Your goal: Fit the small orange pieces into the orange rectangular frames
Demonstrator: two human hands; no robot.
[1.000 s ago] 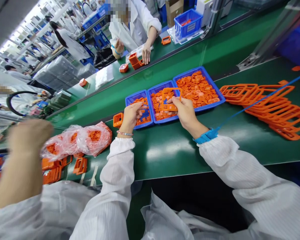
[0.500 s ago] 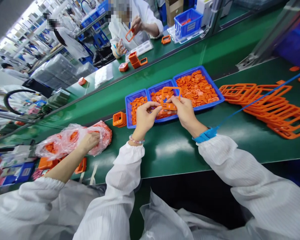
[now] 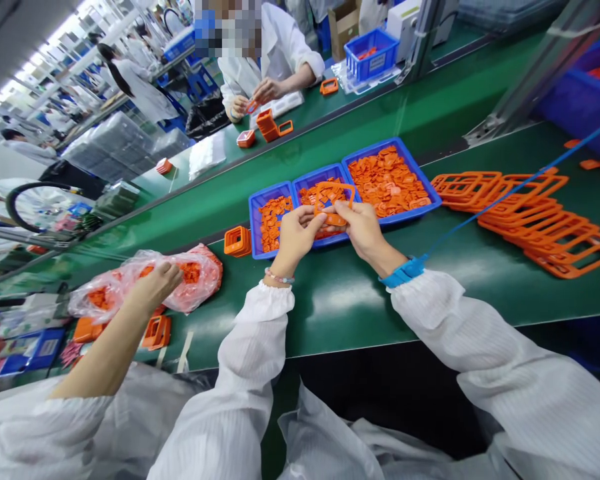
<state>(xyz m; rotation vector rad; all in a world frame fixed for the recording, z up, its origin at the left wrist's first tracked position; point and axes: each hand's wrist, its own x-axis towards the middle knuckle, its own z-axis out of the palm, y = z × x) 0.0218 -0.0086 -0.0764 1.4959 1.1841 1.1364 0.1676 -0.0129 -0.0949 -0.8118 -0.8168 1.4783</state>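
An orange plastic frame (image 3: 353, 193) is held upright between my two hands, above the middle of three blue trays. My left hand (image 3: 296, 235) pinches the frame's lower left part, thumb and fingers closed. On the lower right side my right hand (image 3: 364, 227) grips it, with a blue strap around that wrist. Small flat orange pieces (image 3: 387, 180) fill the right tray (image 3: 434, 198); similar pieces lie in the middle tray (image 3: 325, 241) and the left tray (image 3: 253, 220). Whether a small piece sits between my fingertips is hidden.
Spread orange frames (image 3: 545, 213) lie at the right, under a blue cord (image 3: 525, 180). A short stack of frames (image 3: 237, 241) stands left of the trays. A co-worker's hand (image 3: 155, 287) hovers by plastic bags (image 3: 205, 280) of orange pieces. Another person works across the green bench (image 3: 360, 307).
Both my hands have come closer together on the orange frame, my left fingers now on it. The neighbour's hand has lifted off the bag leftward. The person opposite has lowered their frame.
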